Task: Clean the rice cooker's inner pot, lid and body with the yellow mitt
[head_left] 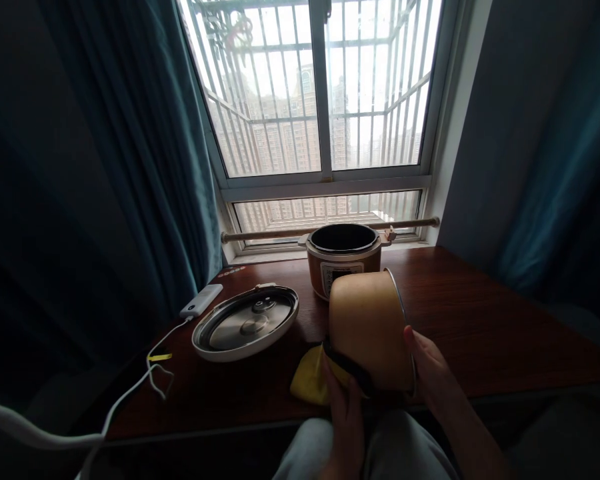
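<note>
Right grip [433, 365] clasps a tan, cylindrical metal pot [365, 320] by its rim above the near brown wooden surface [480, 313]; left grip [346, 403] clutches a yellow-and-black cloth [310, 379] against it — round white-rimmed lid [245, 327] off, wiping apparently unfinished.

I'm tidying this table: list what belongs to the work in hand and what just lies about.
Belonging: gold cylindrical metal pot; yellow cloth; probably brown-and-white round cooker; white-rimmed round lid.
Apparently lying about: white rectangular device; white cable; small yellow strip.

Room rightward over tabletop [480, 313]; lid [247, 325] left, cooker [344, 259] behind pot [365, 327]
</note>
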Action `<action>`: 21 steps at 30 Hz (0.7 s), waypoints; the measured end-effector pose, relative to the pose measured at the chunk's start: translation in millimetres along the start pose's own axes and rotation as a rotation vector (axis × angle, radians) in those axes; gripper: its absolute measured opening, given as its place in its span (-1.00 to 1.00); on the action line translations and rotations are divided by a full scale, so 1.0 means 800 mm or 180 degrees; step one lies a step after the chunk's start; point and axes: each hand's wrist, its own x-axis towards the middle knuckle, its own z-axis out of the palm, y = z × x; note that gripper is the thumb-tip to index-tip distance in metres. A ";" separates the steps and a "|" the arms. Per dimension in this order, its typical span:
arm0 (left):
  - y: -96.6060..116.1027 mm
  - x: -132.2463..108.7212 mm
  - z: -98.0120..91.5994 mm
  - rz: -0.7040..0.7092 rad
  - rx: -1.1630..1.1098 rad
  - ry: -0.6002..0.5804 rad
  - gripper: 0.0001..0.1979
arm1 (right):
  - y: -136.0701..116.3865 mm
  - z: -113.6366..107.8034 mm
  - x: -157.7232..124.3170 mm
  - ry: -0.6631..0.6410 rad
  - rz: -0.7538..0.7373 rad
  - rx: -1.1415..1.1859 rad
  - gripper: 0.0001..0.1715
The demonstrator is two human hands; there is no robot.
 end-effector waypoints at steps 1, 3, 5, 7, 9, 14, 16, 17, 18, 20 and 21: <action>-0.003 -0.001 0.001 -0.0112 -0.0070 -0.0034 -0.37 | 0.008 -0.006 -0.002 0.0047 -0.0135 -0.0156 -0.41; -0.006 -0.002 0.004 -0.0194 -0.0109 -0.0105 -0.35 | 0.025 -0.017 -0.007 0.0203 -0.0315 -0.0402 -0.44; -0.006 -0.005 0.005 0.0038 0.0089 -0.0097 -0.34 | 0.037 -0.022 -0.014 0.0346 -0.0349 -0.0443 -0.46; -0.004 -0.008 0.005 0.0495 0.0492 -0.0035 -0.32 | 0.041 -0.018 -0.020 0.0401 -0.0349 -0.0329 -0.48; -0.004 -0.011 0.007 0.1092 0.1052 0.0103 -0.27 | 0.038 -0.007 -0.024 0.0349 -0.0377 -0.0219 -0.50; -0.013 -0.018 0.020 0.2765 0.2179 0.0549 -0.31 | 0.029 0.025 -0.024 0.0501 -0.0531 -0.0058 -0.51; -0.015 -0.021 0.024 0.3303 0.2272 0.0518 -0.37 | 0.027 0.034 -0.023 0.0605 -0.0544 0.0021 -0.52; -0.015 -0.021 0.024 0.3430 0.2267 0.0497 -0.38 | 0.025 0.036 -0.023 0.0631 -0.0515 0.0076 -0.53; -0.014 -0.021 0.023 0.3437 0.2253 0.0506 -0.38 | 0.022 0.039 -0.022 0.0635 -0.0468 0.0140 -0.53; -0.011 -0.019 0.018 0.3136 0.2255 0.0518 -0.35 | 0.013 0.041 -0.022 0.0580 -0.0331 0.0268 -0.55; -0.009 -0.016 0.014 0.2855 0.2230 0.0536 -0.32 | 0.008 0.041 -0.021 0.0510 -0.0245 0.0323 -0.55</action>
